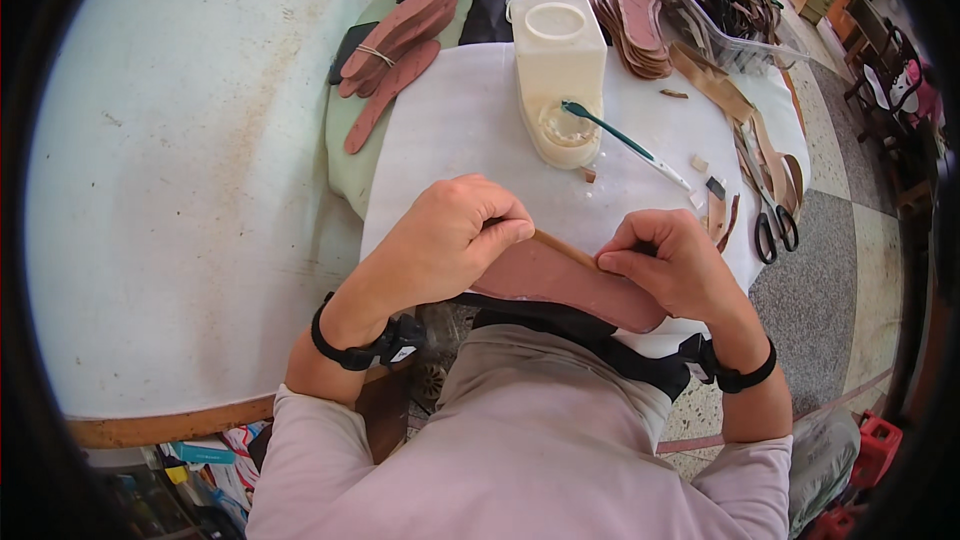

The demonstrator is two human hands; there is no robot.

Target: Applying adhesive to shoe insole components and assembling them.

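Note:
A reddish-brown insole [570, 285] lies at the table's near edge, between my two hands. Along its far edge runs a narrow tan strip [567, 248]. My left hand [465, 230] pinches the strip's left part between thumb and fingers. Farther right, the thumb and forefinger of my right hand [668, 258] pinch the strip against the insole's edge. Beyond my hands stands a cream plastic glue container [562, 55] with a low open spout. A toothbrush-like green and white brush [630, 145] rests with its green end on the spout's rim.
Bundled insoles [400, 35] lie at the far left, and another insole stack [635, 25] sits right of the container. A clear bin [715, 35] holds dark strips. Black-handled scissors [770, 215] lie at the right edge beside tan strips [735, 100] and small scraps [700, 164].

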